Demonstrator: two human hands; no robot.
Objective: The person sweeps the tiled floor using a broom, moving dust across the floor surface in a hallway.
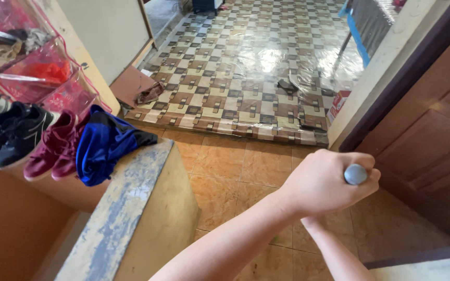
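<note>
My left hand (pixel 321 182) is closed in a fist around the top of a stick, and only the stick's rounded grey-blue end (pixel 355 174) shows, above the fingers. The left forearm reaches in from the bottom centre. My right forearm comes up from the bottom right, and its wrist (pixel 312 224) disappears under the left hand. The right hand's fingers are hidden, as is the rest of the stick. Both hands hover over orange floor tiles (pixel 235 171), close to a brown wooden door (pixel 433 140).
A low concrete wall (pixel 131 208) on the left carries a blue cloth (pixel 102 145), maroon shoes (pixel 53 148) and black shoes (pixel 11 132). Pink plastic pockets (pixel 32 62) hang above. A patterned vinyl sheet (pixel 246 62) covers the room ahead, with a dark slipper (pixel 287 86) and a small carton (pixel 339 104) on it.
</note>
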